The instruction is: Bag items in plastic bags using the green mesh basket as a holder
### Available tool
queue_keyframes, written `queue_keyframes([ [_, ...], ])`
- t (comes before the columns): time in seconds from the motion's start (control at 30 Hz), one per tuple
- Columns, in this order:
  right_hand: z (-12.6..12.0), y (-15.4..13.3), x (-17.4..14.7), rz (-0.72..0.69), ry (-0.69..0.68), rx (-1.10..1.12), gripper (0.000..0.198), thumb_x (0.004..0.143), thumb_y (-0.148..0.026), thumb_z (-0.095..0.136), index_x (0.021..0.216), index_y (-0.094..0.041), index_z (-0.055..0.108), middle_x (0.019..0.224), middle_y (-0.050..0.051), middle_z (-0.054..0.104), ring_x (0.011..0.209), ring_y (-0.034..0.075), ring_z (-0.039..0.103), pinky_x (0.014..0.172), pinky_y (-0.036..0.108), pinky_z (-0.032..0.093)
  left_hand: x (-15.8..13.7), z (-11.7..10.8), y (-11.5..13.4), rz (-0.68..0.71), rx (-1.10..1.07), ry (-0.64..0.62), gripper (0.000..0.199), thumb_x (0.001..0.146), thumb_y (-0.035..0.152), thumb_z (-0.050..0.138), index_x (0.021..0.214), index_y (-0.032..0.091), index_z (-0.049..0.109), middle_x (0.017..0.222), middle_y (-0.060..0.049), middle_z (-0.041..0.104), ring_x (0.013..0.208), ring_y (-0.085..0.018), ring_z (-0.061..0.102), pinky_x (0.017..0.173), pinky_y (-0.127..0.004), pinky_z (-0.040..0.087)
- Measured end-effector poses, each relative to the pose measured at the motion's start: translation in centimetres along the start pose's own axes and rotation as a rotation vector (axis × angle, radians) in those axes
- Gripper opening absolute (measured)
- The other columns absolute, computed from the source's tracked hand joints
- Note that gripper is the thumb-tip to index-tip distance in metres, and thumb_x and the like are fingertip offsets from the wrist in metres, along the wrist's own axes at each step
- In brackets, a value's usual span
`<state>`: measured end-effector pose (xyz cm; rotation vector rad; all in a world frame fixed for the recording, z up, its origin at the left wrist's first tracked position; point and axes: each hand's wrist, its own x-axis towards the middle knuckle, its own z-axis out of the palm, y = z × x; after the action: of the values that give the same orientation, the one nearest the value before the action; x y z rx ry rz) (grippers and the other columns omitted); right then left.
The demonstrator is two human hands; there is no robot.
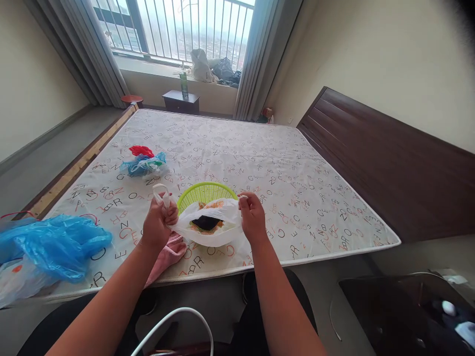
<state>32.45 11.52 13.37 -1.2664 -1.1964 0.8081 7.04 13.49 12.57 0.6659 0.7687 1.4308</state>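
A white plastic bag (pixel 213 240) is stretched between my two hands, its mouth held apart. My left hand (pixel 160 217) is closed round one handle, with a loop of plastic sticking up above the fist. On the other side, my right hand (pixel 253 212) pinches the opposite handle. Something black and patches of orange and green show through the opening; I cannot make out what they are. Just behind the bag, a lime-green plastic basket (pixel 206 190) rests on the mattress, partly hidden by it. A pink cloth (pixel 168 257) lies beneath my left wrist.
The letter-print mattress (pixel 282 198) spreads ahead. Blue bags (pixel 55 242) lie at its near left, and a heap of red and blue bags (pixel 143 162) farther back. A dark headboard (pixel 378 153) stands right, a nightstand (pixel 181 102) beyond. A white curved tube (pixel 183 310) is below my arms.
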Motion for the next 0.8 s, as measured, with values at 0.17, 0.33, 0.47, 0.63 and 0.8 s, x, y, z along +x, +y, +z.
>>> queue_keyframes([
  [0.17, 3.0, -1.7, -2.0, -0.113, -0.173, -0.270, 0.027, 0.100, -0.037, 0.049, 0.119, -0.025, 0.064, 0.095, 0.002, 0.069, 0.088, 0.019, 0.063, 0.078, 0.032, 0.047, -2.2, 2.1, -1.9, 0.025, 0.360, 0.035, 0.042, 0.079, 0.025, 0.061, 0.116, 0.027, 0.042, 0.065, 0.008, 0.057, 0.045, -0.008, 0.041, 0.044, -0.014, 0.030],
  [0.33, 4.1, -2.3, -2.8, -0.162, -0.270, -0.259, 0.019, 0.099, -0.028, 0.046, 0.107, -0.022, 0.063, 0.091, 0.003, 0.067, 0.083, 0.019, 0.062, 0.076, 0.032, 0.048, -3.2, 2.3, -3.4, 0.172, 0.514, 0.031, 0.017, 0.088, 0.026, 0.062, 0.097, 0.024, 0.049, 0.073, 0.005, 0.059, 0.052, -0.008, 0.044, 0.049, -0.018, 0.036],
  [0.47, 4.7, -2.4, -3.2, -0.286, -0.281, -0.126, 0.014, 0.098, -0.027, 0.056, 0.098, -0.024, 0.070, 0.095, 0.003, 0.069, 0.090, 0.017, 0.064, 0.082, 0.032, 0.051, -3.2, 2.1, -2.9, 0.058, 0.575, -0.082, 0.017, 0.086, 0.028, 0.060, 0.098, 0.018, 0.068, 0.073, 0.000, 0.062, 0.059, -0.012, 0.052, 0.056, -0.024, 0.043],
  [0.63, 5.9, -2.4, -3.8, -0.206, -0.158, -0.045, 0.004, 0.089, -0.023, 0.070, 0.086, -0.026, 0.071, 0.091, 0.001, 0.071, 0.085, 0.017, 0.066, 0.081, 0.032, 0.054, -3.7, 2.4, -2.6, 0.095, 0.685, -0.325, 0.028, 0.081, 0.033, 0.068, 0.105, 0.019, 0.074, 0.088, -0.006, 0.071, 0.091, -0.024, 0.064, 0.085, -0.036, 0.053],
  [0.8, 5.6, -2.3, -3.5, -0.287, -0.165, -0.029, 0.008, 0.087, -0.019, 0.073, 0.087, -0.026, 0.076, 0.095, 0.002, 0.071, 0.095, 0.018, 0.068, 0.091, 0.034, 0.055, -3.7, 1.7, -3.6, -0.008, 0.577, -0.314, 0.033, 0.087, 0.049, 0.069, 0.091, 0.016, 0.072, 0.069, -0.002, 0.060, 0.065, -0.015, 0.053, 0.061, -0.026, 0.046],
])
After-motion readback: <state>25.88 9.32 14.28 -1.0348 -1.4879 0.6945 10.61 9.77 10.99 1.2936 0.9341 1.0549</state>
